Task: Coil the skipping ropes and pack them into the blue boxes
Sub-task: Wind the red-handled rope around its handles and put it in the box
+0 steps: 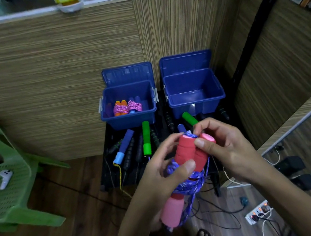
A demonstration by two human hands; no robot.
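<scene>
I hold a skipping rope with red foam handles (184,150) and a blue-purple cord (190,186) in front of me. My left hand (160,176) grips the handles, thumb across them. My right hand (223,147) pinches the cord at the handles' top end. The cord is wound round the handles. Another red handle (171,211) hangs below my left hand. Two open blue boxes stand beyond: the left box (130,118) holds two coiled ropes with pink cord (127,107); the right box (196,103) looks empty.
Loose ropes with blue (124,146), green (146,138) and black handles lie on a black low table (106,175) before the boxes. A green plastic chair (3,184) stands left with a white controller on it. Cables and a power strip (258,211) lie on the floor right.
</scene>
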